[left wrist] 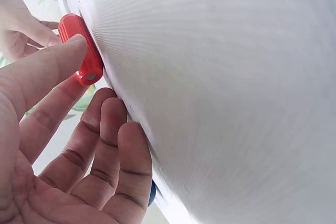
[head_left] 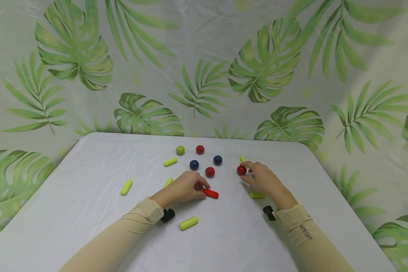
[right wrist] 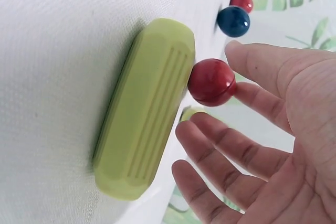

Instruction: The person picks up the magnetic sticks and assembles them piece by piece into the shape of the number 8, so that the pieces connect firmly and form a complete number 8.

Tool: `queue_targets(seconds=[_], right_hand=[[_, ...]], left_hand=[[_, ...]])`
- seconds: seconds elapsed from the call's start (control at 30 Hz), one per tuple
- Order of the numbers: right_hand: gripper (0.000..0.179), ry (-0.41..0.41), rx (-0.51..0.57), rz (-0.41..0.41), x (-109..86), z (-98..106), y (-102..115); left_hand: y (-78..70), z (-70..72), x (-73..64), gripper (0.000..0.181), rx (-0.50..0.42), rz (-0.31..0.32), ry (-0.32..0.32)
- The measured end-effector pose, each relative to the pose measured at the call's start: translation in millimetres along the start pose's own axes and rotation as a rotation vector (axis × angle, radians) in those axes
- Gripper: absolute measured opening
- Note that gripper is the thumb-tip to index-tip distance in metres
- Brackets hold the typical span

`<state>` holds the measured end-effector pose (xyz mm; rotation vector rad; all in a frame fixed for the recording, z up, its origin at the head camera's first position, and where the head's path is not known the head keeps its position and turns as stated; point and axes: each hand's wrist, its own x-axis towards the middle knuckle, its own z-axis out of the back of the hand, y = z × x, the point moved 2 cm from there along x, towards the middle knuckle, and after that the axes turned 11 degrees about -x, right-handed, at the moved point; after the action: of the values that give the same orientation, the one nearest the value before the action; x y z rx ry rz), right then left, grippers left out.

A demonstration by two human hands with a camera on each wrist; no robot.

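A short red grooved stick [head_left: 210, 193] lies on the white table, pinched at its near end between the thumb and index finger of my left hand [head_left: 187, 186]. In the left wrist view the thumb presses on the red stick [left wrist: 86, 51], while the other fingers curl loosely beside it. My right hand [head_left: 263, 178] reaches round a glossy red ball [head_left: 241, 170]. The right wrist view shows the thumb apart from the ball [right wrist: 211, 82] and the index fingertip at its far side; contact is unclear. A yellow-green grooved stick [right wrist: 146, 111] lies below that hand.
Between the hands and beyond lie two more red balls [head_left: 210, 172], two blue balls [head_left: 194, 164] and a green ball [head_left: 180, 150]. Several yellow-green sticks [head_left: 188, 223] are scattered over the table [head_left: 224, 241]. Behind the table hangs a leaf-patterned cloth [head_left: 204, 75].
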<state>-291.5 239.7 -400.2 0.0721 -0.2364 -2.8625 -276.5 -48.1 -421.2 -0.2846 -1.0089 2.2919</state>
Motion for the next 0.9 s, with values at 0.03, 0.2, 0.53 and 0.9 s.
queue_targets(seconds=[0.03, 0.2, 0.53, 0.9], right_hand=[[0.053, 0.0, 0.003, 0.002, 0.4, 0.1, 0.1], [0.052, -0.004, 0.009, 0.007, 3.0, -0.7, 0.0], [0.048, -0.021, 0.014, 0.014, 6.1, -2.1, 4.2], [0.045, -0.034, 0.034, 0.005, 10.0, -5.9, 3.1]], left_hand=[[-0.2, 0.0, 0.0, 0.024, 0.001, -0.001, 0.0], [-1.6, 0.8, 1.2, 0.023, -0.004, -0.014, 0.001], [-1.0, 0.0, 2.6, 0.02, 0.014, -0.016, 0.003], [-2.4, 0.0, 2.2, 0.017, -0.001, 0.008, 0.002]])
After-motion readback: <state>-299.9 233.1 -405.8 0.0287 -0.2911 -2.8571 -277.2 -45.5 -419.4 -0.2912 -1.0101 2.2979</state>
